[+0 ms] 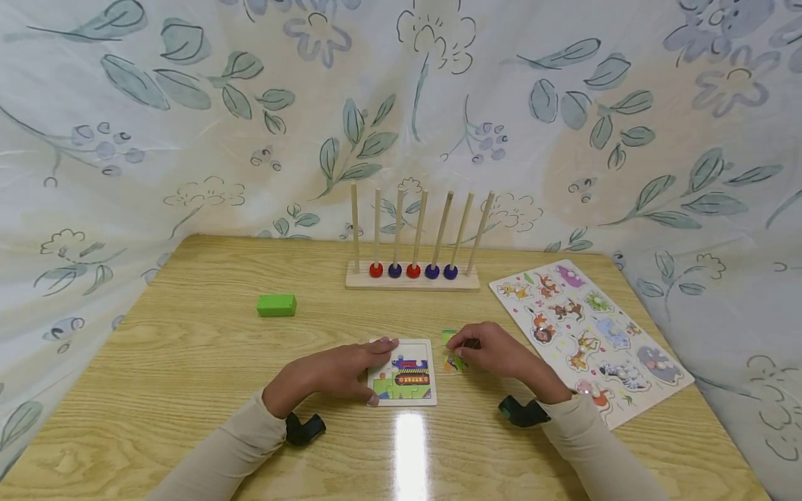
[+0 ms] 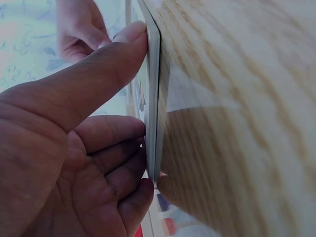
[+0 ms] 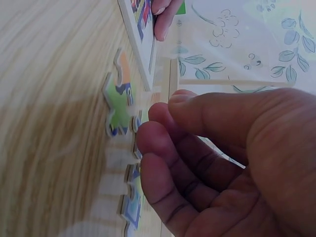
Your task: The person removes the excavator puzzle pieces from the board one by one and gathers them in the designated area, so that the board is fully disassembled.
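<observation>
A white-framed puzzle board (image 1: pixel 432 372) lies on the table, partly filled with pieces showing a tracked vehicle on green ground. My left hand (image 1: pixel 338 372) rests on its left side, thumb at the near corner and fingers at the far edge; the left wrist view shows the thumb pressing the frame's edge (image 2: pixel 152 98). Right of the board, my right hand (image 1: pixel 495 349) hovers over loose puzzle pieces (image 1: pixel 455 363), its fingers loosely bent. Close by the fingertips in the right wrist view lies a green and orange puzzle piece (image 3: pixel 118 106). No piece shows between thumb and fingers.
A bead rack (image 1: pixel 412 280) with upright rods and red and blue beads stands at the back. To the right lies an animal peg puzzle (image 1: pixel 539 303), partly behind the right forearm. A green block (image 1: pixel 276 305) sits at the left. Patterned cloth (image 1: pixel 401 125) hangs behind the table.
</observation>
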A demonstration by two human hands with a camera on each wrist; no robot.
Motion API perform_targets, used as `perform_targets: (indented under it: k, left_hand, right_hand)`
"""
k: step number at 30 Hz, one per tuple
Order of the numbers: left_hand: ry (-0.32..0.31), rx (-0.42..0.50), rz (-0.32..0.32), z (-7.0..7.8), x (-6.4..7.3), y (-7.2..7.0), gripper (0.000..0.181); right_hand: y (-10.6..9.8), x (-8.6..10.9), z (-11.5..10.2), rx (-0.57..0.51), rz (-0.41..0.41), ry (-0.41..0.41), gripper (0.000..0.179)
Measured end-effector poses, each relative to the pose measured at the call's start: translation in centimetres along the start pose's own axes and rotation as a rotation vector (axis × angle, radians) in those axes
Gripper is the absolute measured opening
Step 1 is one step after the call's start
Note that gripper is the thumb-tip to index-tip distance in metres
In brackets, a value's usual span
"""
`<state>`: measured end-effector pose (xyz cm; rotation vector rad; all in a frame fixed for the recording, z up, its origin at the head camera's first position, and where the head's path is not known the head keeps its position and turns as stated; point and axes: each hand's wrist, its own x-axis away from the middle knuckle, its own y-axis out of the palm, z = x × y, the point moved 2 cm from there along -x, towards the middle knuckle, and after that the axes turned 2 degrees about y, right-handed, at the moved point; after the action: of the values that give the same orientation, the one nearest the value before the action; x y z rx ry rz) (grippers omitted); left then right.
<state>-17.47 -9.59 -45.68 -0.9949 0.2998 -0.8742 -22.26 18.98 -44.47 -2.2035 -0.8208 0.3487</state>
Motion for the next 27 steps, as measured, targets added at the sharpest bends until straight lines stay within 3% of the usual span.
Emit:
perform_targets:
  k: [13,27]
  left_hand:
    - [0.001,0.005,-0.002,-0.2,0.0,0.1,0.081]
    - [-0.03,0.017,-0.006,-0.1,0.1,-0.1,0.083]
  right_hand:
    - [0.9,-0.8,-1.1,0.0,-0.014,-0.007,0.017]
    - [2.3,-1.8,-2.7,-0.073,-0.065,0.001,0.019]
